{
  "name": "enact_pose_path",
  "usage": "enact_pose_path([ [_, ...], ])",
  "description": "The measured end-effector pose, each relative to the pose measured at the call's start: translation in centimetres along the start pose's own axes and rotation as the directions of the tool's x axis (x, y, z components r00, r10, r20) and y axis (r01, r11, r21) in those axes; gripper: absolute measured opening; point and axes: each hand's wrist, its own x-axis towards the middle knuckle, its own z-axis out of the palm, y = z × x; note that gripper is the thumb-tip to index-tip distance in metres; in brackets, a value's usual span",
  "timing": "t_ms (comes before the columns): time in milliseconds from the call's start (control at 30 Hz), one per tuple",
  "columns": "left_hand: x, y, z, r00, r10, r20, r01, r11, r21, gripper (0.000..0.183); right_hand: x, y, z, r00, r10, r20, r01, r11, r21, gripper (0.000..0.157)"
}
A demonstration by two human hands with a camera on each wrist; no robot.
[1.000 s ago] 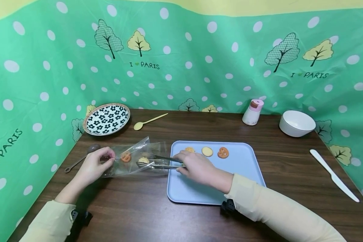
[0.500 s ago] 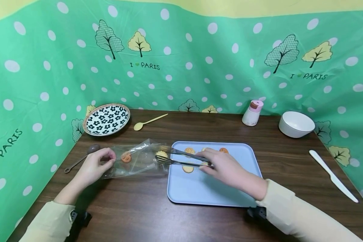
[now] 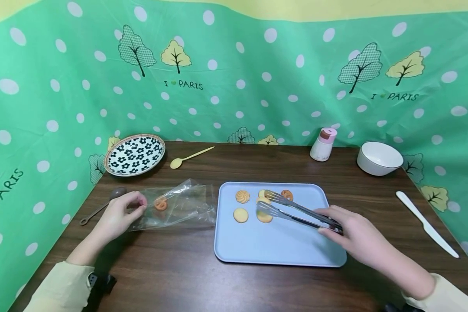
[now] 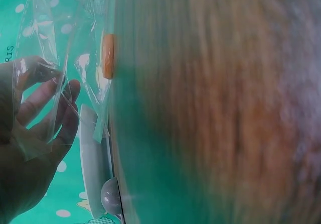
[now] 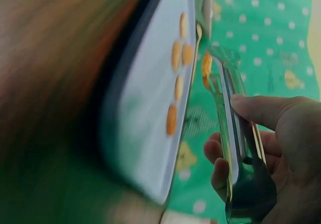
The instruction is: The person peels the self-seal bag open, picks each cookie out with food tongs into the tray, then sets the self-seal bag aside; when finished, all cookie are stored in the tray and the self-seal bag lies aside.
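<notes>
My left hand (image 3: 121,212) pinches the edge of a clear plastic bag (image 3: 191,208) lying on the table left of the tray. A pretzel-shaped cookie (image 3: 160,203) lies inside the bag. My right hand (image 3: 359,234) grips a pair of metal tongs (image 3: 308,212) over the blue tray (image 3: 273,249). Between the tong tips a ridged cookie (image 5: 206,69) is held up above the tray, seen in the right wrist view. On the tray lie a swirl cookie (image 3: 242,196), a plain round cookie (image 3: 240,215), another pretzel cookie (image 3: 287,195) and others partly covered by the tongs.
At the back left stand a flower-patterned plate (image 3: 134,155) and a yellow spoon (image 3: 177,163). A brown spoon (image 3: 118,193) lies behind the left hand. Toward the right are a pink-topped bottle (image 3: 322,146), a white bowl (image 3: 380,159) and a white knife (image 3: 427,225).
My right hand has drawn the tongs, with the ridged cookie, out of the bag and rightward over the tray. The left hand stays at the bag's edge.
</notes>
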Motion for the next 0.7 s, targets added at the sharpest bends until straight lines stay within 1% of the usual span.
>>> enact_pose_path([
  [67,-0.1,-0.1,0.0,1.0,0.003,-0.006,-0.003,1.0,0.003,0.015,-0.9,0.9,-0.2,1.0,-0.003,-0.029,0.003,1.0,-0.016,0.038],
  [167,-0.1,-0.3,0.0,1.0,0.011,-0.018,-0.01,1.0,0.008,0.017,-2.1,2.0,-0.3,0.999,0.002,-0.041,-0.003,1.0,-0.029,0.038],
  [300,-0.1,-0.4,-0.1,1.0,0.011,-0.02,-0.011,1.0,0.012,0.019,-3.0,3.0,-0.5,0.999,0.039,-0.006,-0.039,0.999,-0.024,0.037],
  [367,0.0,-0.4,-0.1,1.0,0.009,-0.018,-0.009,1.0,0.012,0.019,-3.3,3.4,-0.6,0.998,0.056,0.012,-0.056,0.998,-0.028,0.037],
  [533,-0.1,-0.3,-0.1,1.0,0.002,-0.013,-0.002,1.0,0.012,0.017,-3.6,4.0,-0.8,0.998,0.062,0.035,-0.06,0.997,-0.054,0.039],
  [700,0.0,-0.3,-0.2,1.0,-0.008,-0.005,0.008,1.0,0.008,0.015,-3.2,3.9,-1.0,0.997,0.057,0.047,-0.055,0.997,-0.047,0.041],
])
